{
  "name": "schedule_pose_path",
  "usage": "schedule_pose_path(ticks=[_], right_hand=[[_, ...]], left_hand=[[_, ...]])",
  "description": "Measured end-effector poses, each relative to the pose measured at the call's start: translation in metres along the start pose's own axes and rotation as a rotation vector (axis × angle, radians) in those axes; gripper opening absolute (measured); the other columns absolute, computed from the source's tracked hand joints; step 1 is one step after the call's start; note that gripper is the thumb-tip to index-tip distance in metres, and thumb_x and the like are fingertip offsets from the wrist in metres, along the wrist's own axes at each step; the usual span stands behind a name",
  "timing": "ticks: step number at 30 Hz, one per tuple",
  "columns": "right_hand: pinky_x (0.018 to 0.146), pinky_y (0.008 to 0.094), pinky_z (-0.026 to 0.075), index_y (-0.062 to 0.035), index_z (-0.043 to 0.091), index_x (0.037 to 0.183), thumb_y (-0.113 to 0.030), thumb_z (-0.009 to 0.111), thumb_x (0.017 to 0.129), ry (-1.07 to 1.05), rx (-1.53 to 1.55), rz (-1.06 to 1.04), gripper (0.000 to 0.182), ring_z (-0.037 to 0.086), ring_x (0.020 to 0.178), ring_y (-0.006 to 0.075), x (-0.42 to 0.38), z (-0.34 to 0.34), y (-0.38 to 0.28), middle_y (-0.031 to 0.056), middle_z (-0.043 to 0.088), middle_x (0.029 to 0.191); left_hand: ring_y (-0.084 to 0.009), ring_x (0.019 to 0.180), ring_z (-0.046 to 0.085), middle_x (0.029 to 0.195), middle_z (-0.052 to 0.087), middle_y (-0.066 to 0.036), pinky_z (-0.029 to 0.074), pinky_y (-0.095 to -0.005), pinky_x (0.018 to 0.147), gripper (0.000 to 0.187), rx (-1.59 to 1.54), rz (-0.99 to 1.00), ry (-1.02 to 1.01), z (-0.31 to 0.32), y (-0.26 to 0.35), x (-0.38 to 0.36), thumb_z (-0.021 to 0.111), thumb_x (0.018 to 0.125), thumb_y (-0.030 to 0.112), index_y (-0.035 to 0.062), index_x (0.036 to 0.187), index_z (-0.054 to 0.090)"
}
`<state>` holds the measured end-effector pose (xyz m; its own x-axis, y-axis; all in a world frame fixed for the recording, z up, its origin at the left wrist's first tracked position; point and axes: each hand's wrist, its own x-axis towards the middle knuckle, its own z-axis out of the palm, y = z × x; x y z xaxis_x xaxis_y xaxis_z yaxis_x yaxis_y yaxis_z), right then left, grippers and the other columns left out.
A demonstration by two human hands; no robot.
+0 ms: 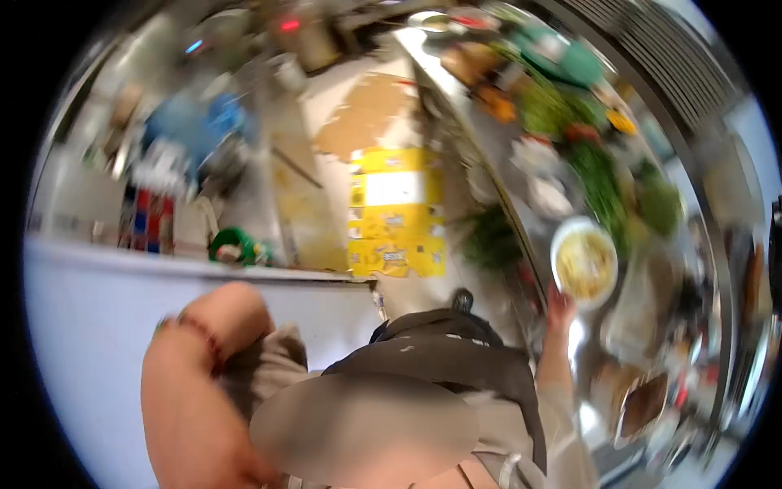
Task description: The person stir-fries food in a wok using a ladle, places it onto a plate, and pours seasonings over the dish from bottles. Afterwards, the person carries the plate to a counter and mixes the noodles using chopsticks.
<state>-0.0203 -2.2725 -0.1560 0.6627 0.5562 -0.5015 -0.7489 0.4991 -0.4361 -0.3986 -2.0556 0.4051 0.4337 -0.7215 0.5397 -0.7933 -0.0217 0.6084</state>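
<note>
A white bowl (559, 259) of pale yellow food sits at the right, over the metal counter. My right hand (560, 305) is at its near rim with the fingers closed on the edge. On the left, my bent arm comes back towards the camera, a red bead bracelet round the wrist. My left hand (191, 416) is very close to the lens and blurred, its fingers hidden. Beyond the bowl lie a bunch of long green leaves (599, 183) and white plastic bags (547, 196).
Flattened yellow cardboard (397, 220) and brown cardboard (366, 114) cover the floor between the counters. A white surface (106, 342) stands at my left, with a green roll (230, 246) beyond it. A tray of dark contents (643, 405) is at the lower right.
</note>
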Motion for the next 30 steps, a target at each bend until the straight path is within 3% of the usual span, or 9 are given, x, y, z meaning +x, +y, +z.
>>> schedule_pose_path(ticks=[2, 4, 6, 10, 13, 21, 26, 29, 30], right_hand=[[0.099, 0.0526, 0.042, 0.0089, 0.046, 0.121, -0.002, 0.044, 0.086, 0.142, -0.071, -0.102, 0.037, 0.053, 0.111, 0.0349, -0.004, 0.016, 0.0, 0.0219, 0.053, 0.122], [0.101, 0.0524, 0.042, 0.0105, 0.046, 0.121, 0.001, 0.043, 0.084, 0.065, -0.028, -0.107, 0.038, 0.054, 0.11, 0.0368, -0.011, 0.024, 0.002, 0.023, 0.053, 0.122], [0.1, 0.0523, 0.043, 0.0119, 0.045, 0.122, 0.001, 0.042, 0.084, 0.133, -0.045, -0.125, 0.039, 0.052, 0.112, 0.0382, -0.001, 0.015, 0.006, 0.0247, 0.052, 0.123], [0.097, 0.0506, 0.044, 0.0108, 0.046, 0.119, 0.001, 0.043, 0.083, 0.26, -0.183, -0.077, 0.037, 0.053, 0.109, 0.0368, -0.018, 0.022, 0.025, 0.0232, 0.053, 0.12], [0.095, 0.0493, 0.044, 0.01, 0.047, 0.117, 0.001, 0.044, 0.082, 0.293, -0.299, -0.03, 0.036, 0.054, 0.106, 0.0358, -0.019, 0.052, 0.049, 0.022, 0.053, 0.117], [0.089, 0.0458, 0.046, 0.0079, 0.049, 0.112, 0.0, 0.046, 0.08, 0.284, -0.534, 0.005, 0.033, 0.055, 0.1, 0.0331, 0.004, 0.182, 0.15, 0.0189, 0.054, 0.11], [0.085, 0.0436, 0.047, 0.0065, 0.05, 0.109, 0.0, 0.048, 0.079, 0.297, -0.599, -0.012, 0.031, 0.056, 0.096, 0.0314, 0.007, 0.254, 0.196, 0.017, 0.055, 0.106], [0.083, 0.0423, 0.047, 0.0057, 0.051, 0.107, 0.0, 0.048, 0.078, 0.275, -0.653, -0.007, 0.029, 0.057, 0.093, 0.0304, 0.016, 0.289, 0.216, 0.0159, 0.056, 0.104], [0.082, 0.0419, 0.048, 0.0055, 0.051, 0.106, 0.0, 0.049, 0.078, 0.258, -0.67, 0.0, 0.029, 0.057, 0.093, 0.0301, 0.021, 0.301, 0.221, 0.0155, 0.056, 0.103]], left_hand=[[-0.0216, 0.076, 0.065, 0.106, 0.06, -0.019, 0.05, -0.024, 0.062, 0.03, -0.116, -0.087, 0.075, -0.006, -0.004, -0.024, 0.038, 0.092, 0.007, -0.0028, 0.107, 0.063], [-0.0287, 0.072, 0.06, 0.1, 0.061, -0.023, 0.05, -0.0315, 0.064, 0.036, -0.184, -0.141, 0.26, -0.008, -0.018, -0.064, 0.057, 0.092, 0.019, -0.0132, 0.108, 0.059], [-0.0234, 0.066, 0.058, 0.097, 0.062, -0.022, 0.048, -0.0292, 0.056, 0.041, -0.197, 0.003, 0.526, -0.008, -0.062, -0.111, 0.06, 0.09, 0.023, -0.0135, 0.108, 0.059], [-0.0133, 0.067, 0.056, 0.09, 0.064, -0.016, 0.044, -0.0245, 0.054, 0.043, -0.361, -0.278, 0.866, -0.015, -0.096, -0.203, 0.068, 0.084, 0.025, -0.0077, 0.11, 0.058], [-0.0115, 0.069, 0.055, 0.09, 0.064, -0.015, 0.043, -0.0224, 0.058, 0.046, -0.479, -0.275, 1.102, -0.028, -0.121, -0.258, 0.067, 0.084, 0.026, -0.0074, 0.113, 0.054], [-0.0112, 0.072, 0.055, 0.098, 0.063, -0.012, 0.047, -0.0232, 0.064, 0.036, -0.63, -0.623, 1.42, -0.061, -0.154, -0.459, 0.061, 0.088, 0.016, -0.0012, 0.119, 0.053], [-0.0137, 0.084, 0.058, 0.108, 0.061, -0.01, 0.05, -0.0252, 0.073, 0.041, -0.74, -1.032, 1.395, -0.054, -0.218, -0.55, 0.063, 0.088, 0.023, 0.0026, 0.122, 0.052], [-0.0164, 0.088, 0.058, 0.115, 0.057, -0.011, 0.051, -0.0268, 0.078, 0.048, -0.801, -1.05, 1.241, -0.066, -0.247, -0.582, 0.063, 0.087, 0.028, 0.0031, 0.125, 0.048], [-0.017, 0.089, 0.058, 0.116, 0.056, -0.012, 0.052, -0.0273, 0.079, 0.051, -0.743, -1.082, 1.372, -0.074, -0.247, -0.592, 0.064, 0.087, 0.029, 0.0027, 0.127, 0.046]])
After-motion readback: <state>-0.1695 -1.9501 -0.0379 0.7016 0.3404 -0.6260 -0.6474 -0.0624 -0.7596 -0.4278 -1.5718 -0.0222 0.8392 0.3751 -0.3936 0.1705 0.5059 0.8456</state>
